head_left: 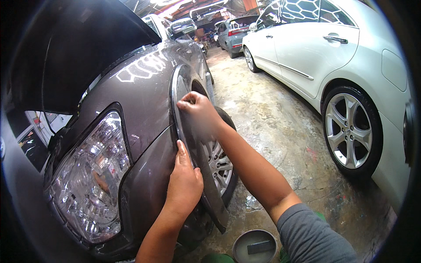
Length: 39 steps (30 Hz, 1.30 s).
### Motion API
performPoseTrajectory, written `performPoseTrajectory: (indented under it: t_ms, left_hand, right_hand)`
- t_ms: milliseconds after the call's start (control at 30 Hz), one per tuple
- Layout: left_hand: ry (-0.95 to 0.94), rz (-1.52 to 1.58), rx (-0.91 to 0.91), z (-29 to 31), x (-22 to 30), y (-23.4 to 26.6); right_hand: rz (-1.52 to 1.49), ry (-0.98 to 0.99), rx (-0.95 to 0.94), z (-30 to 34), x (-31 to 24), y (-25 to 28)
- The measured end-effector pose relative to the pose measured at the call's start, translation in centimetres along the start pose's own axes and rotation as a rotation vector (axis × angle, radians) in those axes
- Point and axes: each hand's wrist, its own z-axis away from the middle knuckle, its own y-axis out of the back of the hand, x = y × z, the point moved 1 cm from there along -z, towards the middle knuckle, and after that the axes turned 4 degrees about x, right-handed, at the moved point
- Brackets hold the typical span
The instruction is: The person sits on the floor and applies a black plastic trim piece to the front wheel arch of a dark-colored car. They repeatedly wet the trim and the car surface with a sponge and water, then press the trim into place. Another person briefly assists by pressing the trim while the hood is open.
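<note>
A dark wheel arch trim [182, 85] curves along the front fender of a dark grey-brown car [149, 101]. My left hand [185, 184] holds the trim lower down, its index finger lying along the edge and its thumb on the outer face. Higher up, my right hand [199, 113] is closed in a pinch at the trim's outer face. Whatever its fingertips hold, if anything, is hidden. Behind the trim is the front wheel [219, 164], partly covered by my right forearm.
A clear headlight [92, 179] lies left of my hands, under the raised hood [74, 48]. On the wet concrete floor [272, 131] stands a round bowl [255, 231] with a dark rectangular block [259, 247] inside. A white car [302, 52] is parked at right, a grey car [237, 35] farther back.
</note>
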Motion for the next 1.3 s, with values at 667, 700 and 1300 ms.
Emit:
performPoseTrajectory:
  t_ms: [667,700,1300]
  left_hand:
    - [-0.015,0.055,-0.024,-0.3,1.1,-0.1]
    - [-0.014,0.059,-0.024,-0.3,1.1,0.0]
    - [-0.009,0.119,0.000,0.4,-0.3,0.9]
  right_hand:
    - [0.193,-0.095,0.051,-4.6,-0.9,1.0]
    - [0.165,-0.074,0.028,-3.9,-0.6,0.9]
    - [0.118,-0.258,-0.143,3.6,-3.3,0.7]
